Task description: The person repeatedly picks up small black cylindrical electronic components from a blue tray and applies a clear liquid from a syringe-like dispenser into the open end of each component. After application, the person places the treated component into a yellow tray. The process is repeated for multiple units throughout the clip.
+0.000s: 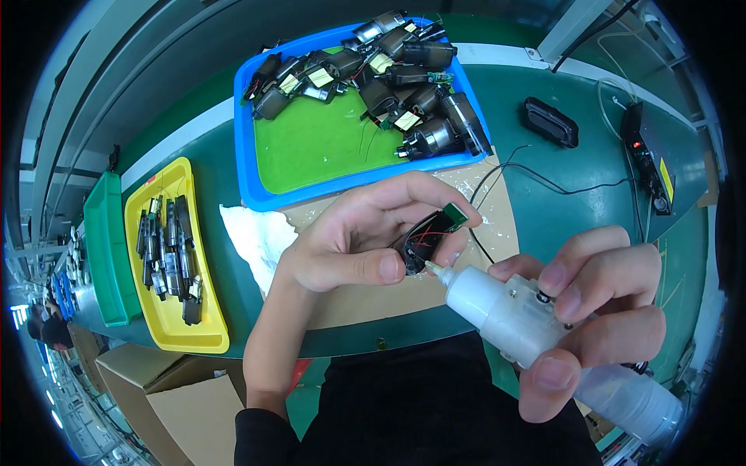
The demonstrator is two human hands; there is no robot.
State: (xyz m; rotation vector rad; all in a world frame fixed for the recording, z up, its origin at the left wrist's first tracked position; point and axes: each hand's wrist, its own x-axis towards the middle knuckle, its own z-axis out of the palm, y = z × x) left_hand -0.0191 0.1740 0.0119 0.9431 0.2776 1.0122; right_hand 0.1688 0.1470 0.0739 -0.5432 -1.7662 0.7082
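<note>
My left hand (350,233) is closed around a small black part (422,242) with a green circuit board (454,214) at its upper end and thin red wires along its side. In my right hand (602,307) is a white, translucent dispensing bottle (474,299) with a narrow nozzle. My fingers wrap round its thick body, and a clear cylinder (633,404) extends toward the lower right. The nozzle tip points left at the lower end of the black part, close to my left thumb. Whether the tip touches it, I cannot tell.
A blue tray (260,200) with a green bottom holds several black and silver cylindrical parts. To the left stand a yellow tray (214,334) of slimmer parts and a green tray (116,256). White cloth (256,237), cardboard (357,303), a black case (550,123) and cables lie on the table.
</note>
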